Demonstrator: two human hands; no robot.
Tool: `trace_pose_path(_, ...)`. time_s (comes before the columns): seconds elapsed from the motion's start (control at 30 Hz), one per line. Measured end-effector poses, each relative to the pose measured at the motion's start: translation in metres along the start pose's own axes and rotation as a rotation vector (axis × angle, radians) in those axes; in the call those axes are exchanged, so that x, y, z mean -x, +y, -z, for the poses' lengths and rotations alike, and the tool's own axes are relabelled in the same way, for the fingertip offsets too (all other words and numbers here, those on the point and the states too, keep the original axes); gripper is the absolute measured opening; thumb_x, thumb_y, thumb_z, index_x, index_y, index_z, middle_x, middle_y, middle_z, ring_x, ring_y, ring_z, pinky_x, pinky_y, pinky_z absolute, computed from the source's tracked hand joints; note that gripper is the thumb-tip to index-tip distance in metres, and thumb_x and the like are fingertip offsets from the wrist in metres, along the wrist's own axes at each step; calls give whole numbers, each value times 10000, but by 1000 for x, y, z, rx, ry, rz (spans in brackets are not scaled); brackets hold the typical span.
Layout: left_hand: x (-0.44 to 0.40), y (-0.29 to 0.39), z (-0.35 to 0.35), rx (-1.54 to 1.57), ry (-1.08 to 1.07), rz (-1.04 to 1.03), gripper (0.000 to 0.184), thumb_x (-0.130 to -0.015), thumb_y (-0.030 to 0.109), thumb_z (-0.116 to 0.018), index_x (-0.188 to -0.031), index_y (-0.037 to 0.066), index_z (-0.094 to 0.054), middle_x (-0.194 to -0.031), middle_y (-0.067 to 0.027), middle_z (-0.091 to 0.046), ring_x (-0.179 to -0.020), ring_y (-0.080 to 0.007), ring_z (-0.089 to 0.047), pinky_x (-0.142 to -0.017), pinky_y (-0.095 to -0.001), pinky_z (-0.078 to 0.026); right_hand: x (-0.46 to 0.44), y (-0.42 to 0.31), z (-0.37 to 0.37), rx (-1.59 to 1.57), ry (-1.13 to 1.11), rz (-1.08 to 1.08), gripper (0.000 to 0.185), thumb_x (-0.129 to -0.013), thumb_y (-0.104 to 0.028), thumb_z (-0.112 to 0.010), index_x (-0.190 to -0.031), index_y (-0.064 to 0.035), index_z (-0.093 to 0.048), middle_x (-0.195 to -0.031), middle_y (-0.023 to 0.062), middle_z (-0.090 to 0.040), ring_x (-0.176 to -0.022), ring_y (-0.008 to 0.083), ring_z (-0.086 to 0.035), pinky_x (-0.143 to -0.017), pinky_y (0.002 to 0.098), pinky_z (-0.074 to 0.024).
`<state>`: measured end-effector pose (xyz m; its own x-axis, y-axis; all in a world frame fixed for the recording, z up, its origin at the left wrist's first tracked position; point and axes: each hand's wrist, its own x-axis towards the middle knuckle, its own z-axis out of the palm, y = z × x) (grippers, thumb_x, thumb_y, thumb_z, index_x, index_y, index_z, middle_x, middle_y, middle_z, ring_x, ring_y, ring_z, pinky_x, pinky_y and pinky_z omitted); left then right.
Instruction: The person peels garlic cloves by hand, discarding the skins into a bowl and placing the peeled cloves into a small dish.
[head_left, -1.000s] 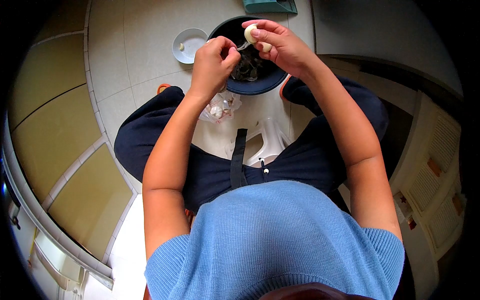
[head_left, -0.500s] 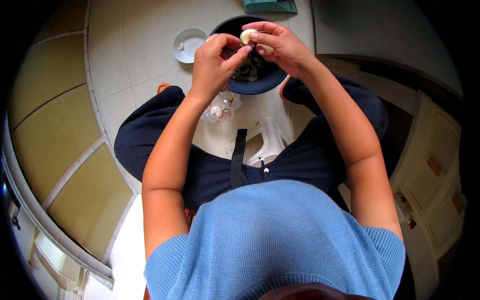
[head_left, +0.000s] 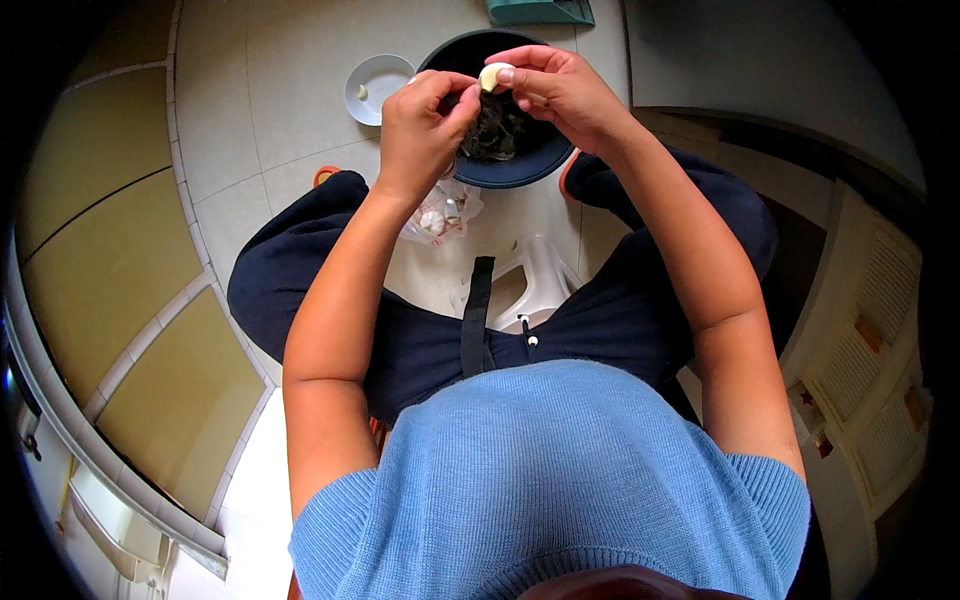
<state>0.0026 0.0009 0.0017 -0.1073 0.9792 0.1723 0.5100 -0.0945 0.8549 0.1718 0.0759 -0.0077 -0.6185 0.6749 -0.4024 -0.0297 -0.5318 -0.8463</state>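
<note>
Above a dark basin (head_left: 520, 176), my right hand (head_left: 568, 92) holds a pale garlic clove (head_left: 491, 78) between thumb and forefinger. Thumb and forefinger of my left hand (head_left: 425, 120) are pinched together close by the clove's lower tip. Anything between those left fingertips is too small to make out. Inside the basin lie thin, crumpled scraps (head_left: 492, 135), partly hidden by the hands. To the left, a white plate (head_left: 378, 112) bears one small clove (head_left: 362, 91). A clear plastic bag (head_left: 464, 203) with garlic bulbs (head_left: 433, 220) sits just below my left wrist.
A white plastic stool (head_left: 540, 265) shows between my knees. At the top edge is a teal dustpan-like object (head_left: 540, 12). A grey panel (head_left: 760, 70) stands to the right, and tiled steps or cabinet fronts (head_left: 110, 230) line the left.
My left thumb has drawn back into a tighter pinch near the clove's tip. My right fingers have curled in slightly, while the clove stays in nearly the same spot.
</note>
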Motion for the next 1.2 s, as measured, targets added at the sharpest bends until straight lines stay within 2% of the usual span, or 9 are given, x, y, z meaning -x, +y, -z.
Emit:
trace_pose_path(0.13, 1, 4, -1, -7, 15, 44, 102, -798, 92, -648, -809, -9, -645, -705, -40, -594, -587, -76, -531, -543, -210, -422, 1, -1, -5, -76, -15, -20, 247, -811, -197, -681, -1011, -62, -630, -820, -11, -622, -641, 39, -525, -523, 152, -392)
trace_pose_path(0.23, 1, 6, -2, 41, 37, 77, 85, -746, 78, -645, -724, 3, -609, -641, -80, -584, -551, -146, -550, -528, -257, -443, 1, 2, -9, 18, -4, -10, 244, -789, -189, -696, -971, -44, -622, -802, -3, -618, -637, 55, -531, -519, 163, -392)
trace_pose_path(0.3, 1, 3, -1, -22, 0, 24, 84, -774, 71, -646, -756, -7, -619, -679, -34, -572, -580, -71, -539, -543, -203, -433, 2, 1, -9, 50, 0, -2, 251, -776, -188, -702, -957, -35, -617, -792, 2, -616, -635, 59, -533, -521, 167, -395)
trace_pose_path(0.43, 0, 0, -2, -71, -3, 2, 81, -764, 61, -641, -741, -7, -604, -668, -33, -560, -579, -77, -544, -549, -205, -440, 3, -1, -9, 116, 1, 8, 284, -744, -176, -709, -954, -12, -610, -761, 18, -604, -625, 64, -529, -524, 180, -400)
trace_pose_path(0.5, -2, 0, -2, -36, 65, 16, 93, -688, 54, -640, -672, 8, -561, -604, -83, -546, -534, -171, -538, -522, -271, -440, 2, 0, -8, 124, -14, -4, 293, -737, -175, -710, -957, -9, -610, -758, 19, -600, -621, 65, -526, -524, 181, -399)
trace_pose_path(0.93, -2, 1, 1, -16, 73, 11, 81, -710, 43, -635, -696, -1, -568, -639, -80, -546, -534, -155, -540, -518, -261, -443, 4, -3, -9, 110, -76, -48, 260, -760, -175, -690, -956, -24, -612, -775, 19, -605, -660, 65, -552, -541, 175, -411)
trace_pose_path(1.0, -3, 1, 5, -64, 50, 9, 74, -743, 53, -639, -741, -6, -594, -680, -37, -558, -575, -84, -543, -550, -211, -447, 2, 0, -7, 150, -74, -31, 280, -761, -180, -693, -973, -19, -605, -786, 21, -607, -668, 67, -554, -541, 177, -413)
trace_pose_path(1.1, -6, -6, 5, -37, 170, 26, 84, -706, 39, -638, -693, -5, -567, -653, -76, -556, -530, -149, -540, -525, -249, -446, 0, 4, -4, 207, -44, -8, 315, -776, -187, -694, -1021, -20, -589, -809, 17, -604, -678, 61, -541, -539, 170, -408)
trace_pose_path(1.2, -6, -8, 7, -41, 130, 59, 82, -742, 64, -641, -740, -8, -603, -655, -53, -563, -551, -104, -536, -531, -225, -437, -1, 6, -3, 197, -17, 27, 336, -791, -189, -695, -1060, -26, -577, -827, 10, -596, -684, 52, -523, -538, 162, -399)
